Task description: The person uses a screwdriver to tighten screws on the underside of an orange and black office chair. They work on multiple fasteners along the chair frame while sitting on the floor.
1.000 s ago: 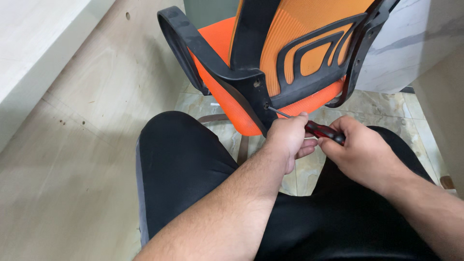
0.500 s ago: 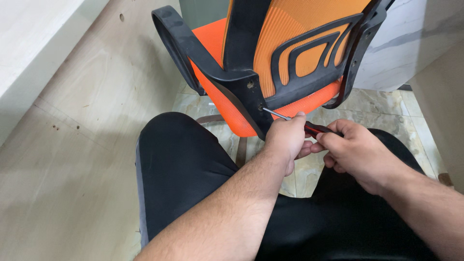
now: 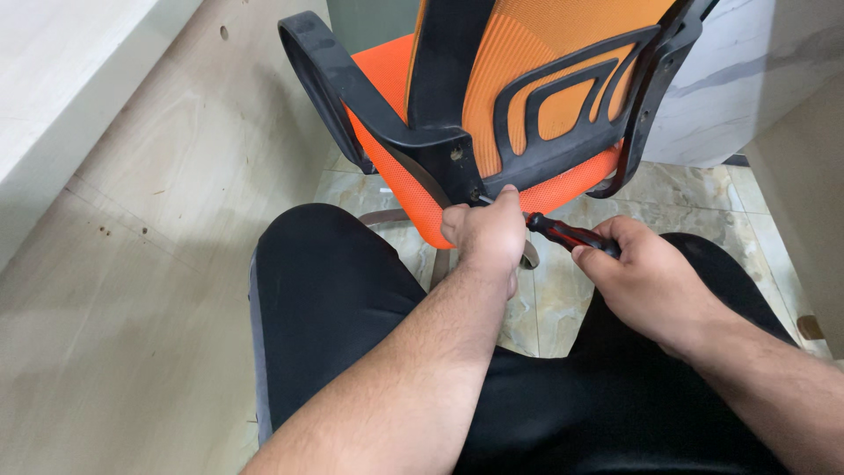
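A pale wooden panel (image 3: 132, 264) fills the left half of the frame, slanting down from a white ledge at the upper left. At the top centre stands an office chair with orange mesh seat and back and a black plastic frame (image 3: 527, 97), its looped black armrest (image 3: 325, 79) reaching toward the upper left. Beneath it, glossy beige marbled floor tiles (image 3: 694, 198) show at centre right. The person's legs in black trousers (image 3: 334, 299) spread across the lower middle.

The left hand (image 3: 485, 236) sits at frame centre, fingers curled against the chair's black bracket just under the seat edge, pinching the metal shaft where it meets the frame. The right hand (image 3: 646, 281), right of centre and slightly lower, is wrapped firmly around the handle end of a screwdriver with a red and black grip (image 3: 563, 233). The tool lies almost level between the two hands, its tip hidden behind the left fingers at the bracket.
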